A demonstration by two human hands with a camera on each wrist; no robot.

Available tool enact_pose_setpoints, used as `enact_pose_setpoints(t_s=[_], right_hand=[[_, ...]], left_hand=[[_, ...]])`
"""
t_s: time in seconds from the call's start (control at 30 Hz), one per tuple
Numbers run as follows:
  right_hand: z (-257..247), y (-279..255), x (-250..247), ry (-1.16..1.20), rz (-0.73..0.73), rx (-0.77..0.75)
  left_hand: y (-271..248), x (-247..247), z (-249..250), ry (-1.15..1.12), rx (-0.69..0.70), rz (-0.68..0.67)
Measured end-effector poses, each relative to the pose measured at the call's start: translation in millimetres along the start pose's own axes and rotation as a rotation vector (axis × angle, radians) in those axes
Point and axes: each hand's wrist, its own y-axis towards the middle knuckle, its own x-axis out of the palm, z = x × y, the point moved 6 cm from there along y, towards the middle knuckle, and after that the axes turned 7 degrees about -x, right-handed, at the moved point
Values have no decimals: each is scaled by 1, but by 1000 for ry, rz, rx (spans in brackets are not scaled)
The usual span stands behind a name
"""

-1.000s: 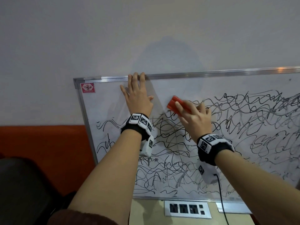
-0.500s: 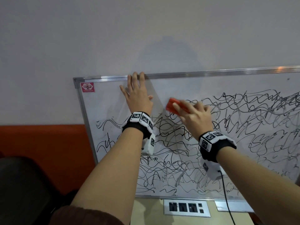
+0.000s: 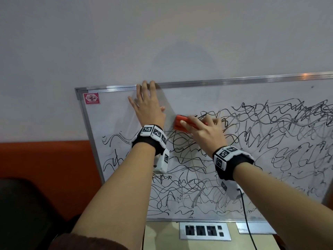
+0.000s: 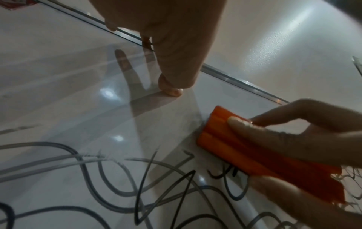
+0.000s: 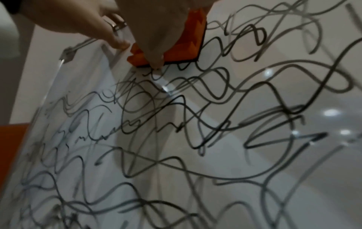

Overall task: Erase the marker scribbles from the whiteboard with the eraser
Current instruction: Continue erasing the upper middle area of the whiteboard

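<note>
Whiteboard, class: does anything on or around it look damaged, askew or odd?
Nothing stands out. The whiteboard sits slightly tilted in view, scribbles cover most of it, and the eraser looks intact.

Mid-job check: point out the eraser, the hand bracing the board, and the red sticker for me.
eraser (image 3: 180, 123): head view, on its orange back, left of the gripping fingers.
left hand (image 3: 148, 109): head view, on the back of the hand, flat against the whiteboard.
red sticker (image 3: 91, 98): head view, on its middle, top left corner.
</note>
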Motion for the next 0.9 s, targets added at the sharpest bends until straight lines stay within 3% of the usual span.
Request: enact_pose_setpoints(t_s=[0.1, 0.23, 0.37, 0.5, 0.63, 0.73, 0.87, 0.9], right_hand=[[-7, 3, -1, -5, 16, 123], [-20, -5, 4, 18, -29, -23], [2, -1, -10, 27, 46, 230], [10, 3, -11, 9, -1, 19], [40, -2, -20, -24, 55, 190], [29, -9, -17, -27, -23, -14], [52, -9, -25, -9, 30, 226], [48, -8, -25, -5, 29, 211]], left_hand=[[0, 0, -1, 5, 3, 1], [0, -1, -2, -1, 7, 3], [1, 0, -2, 7, 2, 4], [1, -1, -2, 16, 3, -9], [1, -1, -2, 15, -3, -4], [1, 0, -1, 11, -5, -5], [1, -1, -2, 14, -9, -9], [1, -2, -3, 13, -8, -8]])
